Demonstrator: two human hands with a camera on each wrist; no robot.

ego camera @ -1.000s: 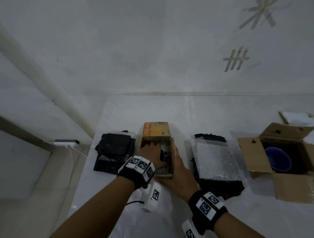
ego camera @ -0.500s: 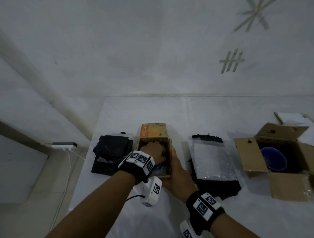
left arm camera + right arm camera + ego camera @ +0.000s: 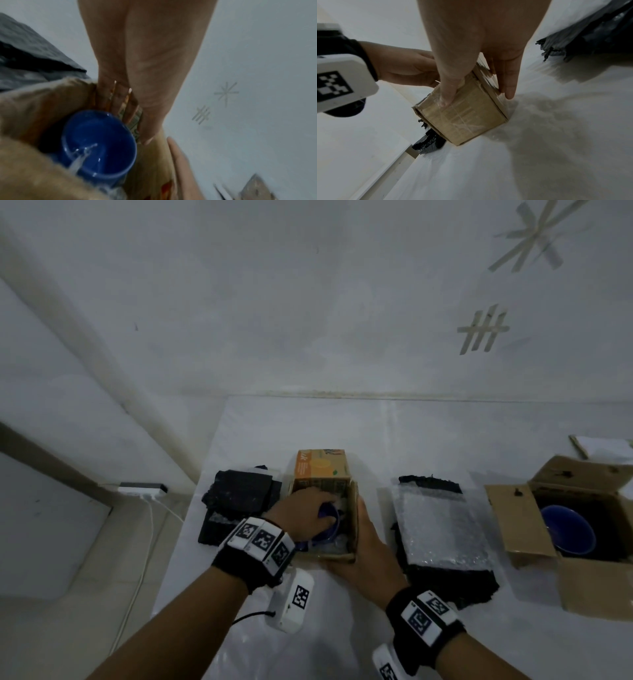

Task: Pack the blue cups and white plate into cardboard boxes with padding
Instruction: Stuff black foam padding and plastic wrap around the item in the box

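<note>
A small cardboard box (image 3: 352,518) with an orange printed flap stands mid-table. Inside it a blue cup (image 3: 333,529) lies on clear bubble wrap, mouth towards my wrist (image 3: 97,146). My left hand (image 3: 305,513) reaches into the box and grips the cup, with fingers (image 3: 120,102) between the cup and the box wall. My right hand (image 3: 368,549) holds the box's near right corner (image 3: 464,119): thumb on the front face, fingers along the side. A second blue cup (image 3: 568,530) sits in a larger open box (image 3: 513,525) at the right.
A bubble-wrap sheet (image 3: 442,525) lies on black foam right of the small box. More black foam (image 3: 239,498) is stacked on its left. A flat white thing (image 3: 603,445) lies at the far right edge. The table's left edge drops to a floor with a power strip (image 3: 140,489).
My left hand has shifted a little inside the box, and the blue cup now shows under its fingers. My right hand has stayed on the box's corner.
</note>
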